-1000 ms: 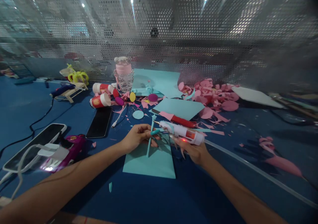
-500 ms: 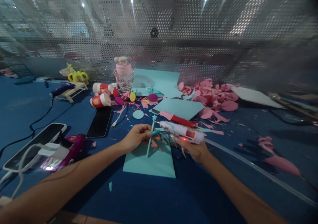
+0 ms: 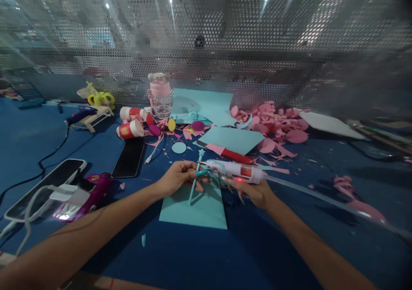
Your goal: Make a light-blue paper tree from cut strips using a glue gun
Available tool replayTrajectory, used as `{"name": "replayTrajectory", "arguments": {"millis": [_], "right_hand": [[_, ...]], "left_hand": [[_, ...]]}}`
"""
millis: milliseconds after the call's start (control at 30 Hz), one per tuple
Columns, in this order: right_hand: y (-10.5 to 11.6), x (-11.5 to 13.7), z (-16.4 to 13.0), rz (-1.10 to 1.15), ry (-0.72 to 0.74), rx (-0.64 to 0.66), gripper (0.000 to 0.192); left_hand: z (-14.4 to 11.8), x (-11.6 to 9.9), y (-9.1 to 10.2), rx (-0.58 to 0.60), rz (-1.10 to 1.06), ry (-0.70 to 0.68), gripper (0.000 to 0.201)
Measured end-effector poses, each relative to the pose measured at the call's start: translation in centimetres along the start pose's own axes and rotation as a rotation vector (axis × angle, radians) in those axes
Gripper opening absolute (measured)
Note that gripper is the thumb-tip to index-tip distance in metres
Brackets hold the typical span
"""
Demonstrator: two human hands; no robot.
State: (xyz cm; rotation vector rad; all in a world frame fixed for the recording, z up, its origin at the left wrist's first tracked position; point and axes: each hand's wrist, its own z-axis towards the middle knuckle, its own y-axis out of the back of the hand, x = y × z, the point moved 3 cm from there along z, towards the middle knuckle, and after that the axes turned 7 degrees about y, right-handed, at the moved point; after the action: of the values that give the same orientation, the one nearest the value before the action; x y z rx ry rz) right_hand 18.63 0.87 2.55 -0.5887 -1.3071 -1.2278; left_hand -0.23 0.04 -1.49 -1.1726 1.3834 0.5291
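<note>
The left hand [image 3: 175,179] is pinching a thin teal stick [image 3: 193,188], closing thumb and fingers round its middle, and the star [image 3: 201,152] is sitting up at the far end. Over on the right, the right hand [image 3: 257,192] is gripping the white glue gun [image 3: 229,170], fingers wrapping round it from the near side! Its nozzle [image 3: 202,163] is pointing left and sitting right at the stick, just below the star; whether it is touching, one cannot tell. A red light [image 3: 240,179] is glowing on the gun, and a clear rod [image 3: 299,186] is running out of its back, off to the right. The stick is slanting above a teal card [image 3: 193,218], which is lying on the blue table [image 3: 254,260]. Farther off, a pale disc [image 3: 179,147] is lying just left of the star, a red tool [image 3: 236,156] is resting beyond the gun, and pink scraps [image 3: 273,118] are heaping up at far right, while a bottle [image 3: 160,95] is standing far left of them
</note>
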Motion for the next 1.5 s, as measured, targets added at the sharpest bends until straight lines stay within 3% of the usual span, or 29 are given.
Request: {"name": "replayTrajectory", "arguments": {"millis": [433, 567, 700, 800, 900, 967, 1067, 1200, 1267, 1367, 1433, 1500], "right_hand": [[0.5, -1.8, -0.1, -0.002, -0.061, -0.065, 0.026], [0.6, -0.7, -0.2, 0.021, -0.029, -0.044, 0.034], [2.7, 0.7, -0.6, -0.029, -0.004, -0.116, 0.038], [5.2, 1.4, -1.0, -0.277, 0.144, -0.149, 0.029], [7.1, 1.5, -2.0, -0.796, 0.218, -0.125, 0.018], [7.8, 0.8, -3.0, -1.134, 0.085, -0.133, 0.021], [8.0, -0.3, -5.0, -1.471, -0.139, -0.177, 0.022], [7.8, -0.8, -6.7, -1.628, -0.304, -0.289, 0.027], [7.6, -0.1, -6.9, -1.655, -0.291, -0.369, 0.030], [6.4, 2.1, -6.1, -1.532, -0.094, -0.475, 0.032], [4.6, 3.1, -5.0, -1.217, 0.082, -0.337, 0.031], [2.5, 3.3, -3.5, -0.771, 0.134, -0.106, 0.033]], "left_hand": [[0.1, 0.1, 0.1, 0.010, -0.013, -0.004, 0.028], [0.1, 0.0, 0.1, -0.009, -0.015, -0.015, 0.028], [0.1, 0.0, 0.3, -0.034, -0.032, -0.046, 0.031], [0.2, -0.1, 0.8, -0.078, -0.044, -0.084, 0.034], [0.4, -0.4, 1.4, -0.161, -0.067, -0.114, 0.037], [0.5, -0.7, 1.7, -0.210, -0.080, -0.131, 0.037], [0.4, -1.3, 1.7, -0.242, -0.116, -0.144, 0.035], [0.0, -2.2, 1.1, -0.265, -0.188, -0.160, 0.036], [-0.2, -2.6, 0.5, -0.254, -0.221, -0.175, 0.035], [0.2, -2.9, -1.0, -0.184, -0.223, -0.177, 0.032], [0.8, -3.1, -2.3, -0.151, -0.209, -0.167, 0.033], [1.8, -3.3, -3.6, -0.134, -0.221, -0.173, 0.037]]}}
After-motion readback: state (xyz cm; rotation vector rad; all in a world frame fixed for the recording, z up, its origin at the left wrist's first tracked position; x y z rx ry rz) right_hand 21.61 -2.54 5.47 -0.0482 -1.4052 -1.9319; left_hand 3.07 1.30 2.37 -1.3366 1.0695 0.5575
